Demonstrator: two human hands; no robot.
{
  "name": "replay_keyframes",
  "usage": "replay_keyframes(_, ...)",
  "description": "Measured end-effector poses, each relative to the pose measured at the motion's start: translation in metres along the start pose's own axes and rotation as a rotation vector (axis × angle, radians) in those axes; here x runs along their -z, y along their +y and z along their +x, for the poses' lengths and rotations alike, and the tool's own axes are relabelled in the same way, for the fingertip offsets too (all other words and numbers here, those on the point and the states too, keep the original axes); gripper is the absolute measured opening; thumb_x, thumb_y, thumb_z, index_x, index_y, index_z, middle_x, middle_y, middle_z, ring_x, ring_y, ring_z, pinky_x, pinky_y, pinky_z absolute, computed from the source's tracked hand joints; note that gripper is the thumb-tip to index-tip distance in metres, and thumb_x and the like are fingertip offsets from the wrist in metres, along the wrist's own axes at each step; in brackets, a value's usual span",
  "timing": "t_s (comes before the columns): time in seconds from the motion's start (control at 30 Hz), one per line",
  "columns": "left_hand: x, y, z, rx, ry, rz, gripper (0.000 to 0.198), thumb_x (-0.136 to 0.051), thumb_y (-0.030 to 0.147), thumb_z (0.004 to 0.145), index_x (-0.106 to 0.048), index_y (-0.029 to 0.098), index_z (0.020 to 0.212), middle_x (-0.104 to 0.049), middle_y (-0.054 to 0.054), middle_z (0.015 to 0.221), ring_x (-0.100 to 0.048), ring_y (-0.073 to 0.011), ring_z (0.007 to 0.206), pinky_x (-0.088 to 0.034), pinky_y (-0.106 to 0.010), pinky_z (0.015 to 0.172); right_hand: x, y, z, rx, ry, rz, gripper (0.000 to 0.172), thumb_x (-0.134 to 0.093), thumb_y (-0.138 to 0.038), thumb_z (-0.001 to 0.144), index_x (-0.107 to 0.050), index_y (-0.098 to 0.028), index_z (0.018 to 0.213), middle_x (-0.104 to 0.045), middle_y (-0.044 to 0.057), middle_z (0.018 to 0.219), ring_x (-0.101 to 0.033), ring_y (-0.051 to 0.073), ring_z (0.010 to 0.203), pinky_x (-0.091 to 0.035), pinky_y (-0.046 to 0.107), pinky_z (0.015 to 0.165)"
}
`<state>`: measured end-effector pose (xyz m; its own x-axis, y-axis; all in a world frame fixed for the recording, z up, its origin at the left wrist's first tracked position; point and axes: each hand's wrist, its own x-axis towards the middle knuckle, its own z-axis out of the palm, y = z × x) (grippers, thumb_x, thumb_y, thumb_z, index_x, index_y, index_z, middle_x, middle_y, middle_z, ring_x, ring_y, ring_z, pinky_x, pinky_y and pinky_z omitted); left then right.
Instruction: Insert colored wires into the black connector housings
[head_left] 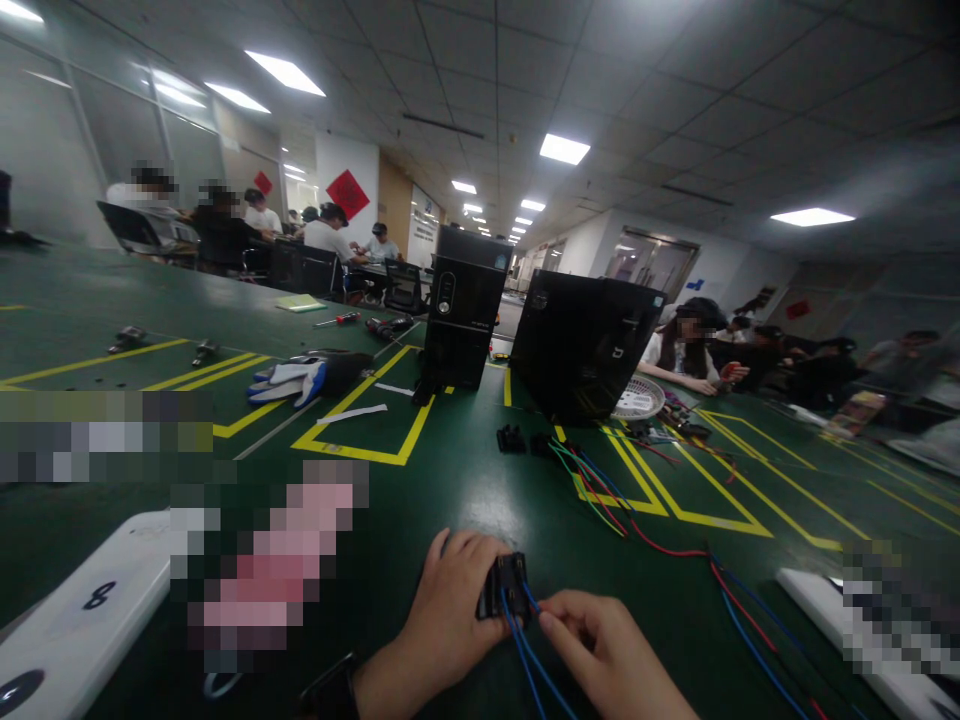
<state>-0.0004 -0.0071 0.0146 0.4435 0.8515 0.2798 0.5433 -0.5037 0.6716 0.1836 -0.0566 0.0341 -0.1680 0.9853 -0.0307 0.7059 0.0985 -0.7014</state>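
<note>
A seemingly light, stiff block [512, 574] was held by its edges between left fingers [455, 560]; a bendy-looking wire [530, 597] was pinched between right fingers [576, 606].

Before me, green table [420, 500], yellow-taped, bearing: black tower [466, 310]; second black tower [574, 345]; white-and-blue glove [301, 381]; screwdriver [347, 319]; coloured wires [667, 548].
</note>
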Motion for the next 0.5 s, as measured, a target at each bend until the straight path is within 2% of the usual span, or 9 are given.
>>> replay_keyframes(0.1, -0.0001, -0.0007, -0.0005, 0.003, -0.006, -0.001, 0.039, -0.074, 0.031, 0.065, -0.056, 0.029, 0.099, -0.062, 0.002, 0.103, -0.05, -0.0255, 0.104, -0.022, -0.047, 0.101, 0.0038, -0.0003, -0.0006, -0.014, 0.03, -0.088, 0.034, -0.046, -0.039, 0.087, -0.069, -0.016, 0.075, -0.056, 0.0, 0.058, -0.047, 0.014, 0.055, -0.033, 0.022, 0.051)
replay_keyframes(0.3, -0.0004, -0.0002, -0.0011, 0.003, 0.004, -0.024, 0.036, -0.074, 0.03, 0.065, -0.057, 0.028, 0.097, -0.063, 0.002, 0.1, -0.051, -0.0254, 0.102, -0.022, -0.048, 0.1, 0.0024, -0.0079, -0.0025, 0.036, 0.122, -0.005, 0.039, -0.042, -0.041, 0.089, -0.07, -0.015, 0.082, -0.059, 0.0, 0.061, -0.05, 0.014, 0.057, -0.035, 0.021, 0.053)
replay_keyframes(0.5, 0.0024, 0.0029, -0.0005, 0.0, -0.001, -0.004, 0.034, -0.071, 0.033, 0.068, -0.057, 0.027, 0.097, -0.062, 0.001, 0.101, -0.051, -0.0251, 0.102, -0.024, -0.046, 0.1, -0.0016, -0.0053, -0.0038, 0.101, 0.06, -0.127, 0.033, -0.045, -0.038, 0.09, -0.071, -0.018, 0.086, -0.057, -0.002, 0.055, -0.048, 0.012, 0.051, -0.033, 0.021, 0.051)
